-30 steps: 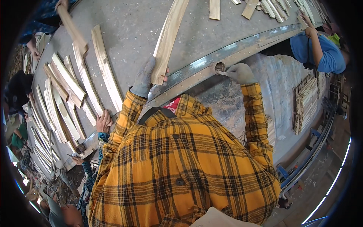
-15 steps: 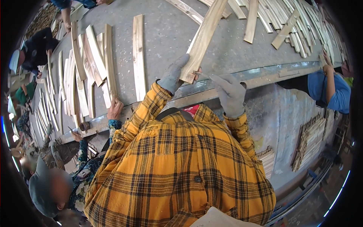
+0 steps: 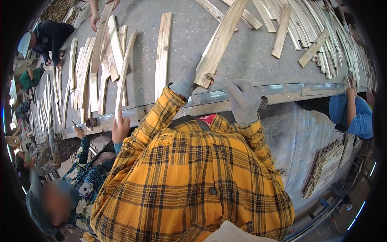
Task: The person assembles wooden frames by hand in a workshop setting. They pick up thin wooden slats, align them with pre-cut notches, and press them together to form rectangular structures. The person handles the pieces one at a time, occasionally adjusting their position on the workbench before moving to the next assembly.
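My left hand (image 3: pixel 187 78), in a grey glove, grips the near end of a long wooden slat (image 3: pixel 221 42). Its bare fingertips show at the slat's right edge. The slat slants up and away to the right over the grey table. My right hand (image 3: pixel 245 99), gloved too, is closed just right of that end. From it a thin, light tool (image 3: pixel 219 78), blurred, reaches to the slat's end; its exact kind is unclear. Left of my left hand another slat (image 3: pixel 163 52) lies apart on the table.
The grey table (image 3: pixel 145 72) has a metal front edge (image 3: pixel 217 96). Slats (image 3: pixel 90 80) lie at the left, and a large pile (image 3: pixel 318 36) at the right. A co-worker in a patterned sleeve (image 3: pixel 86 181) stands close on my left; one in blue (image 3: pixel 354 113) is at the right.
The view has shifted slightly, so the slats on the left appear further right. My right hand stays by the slat's end. The left neighbour's hand has lifted a slat's near end.
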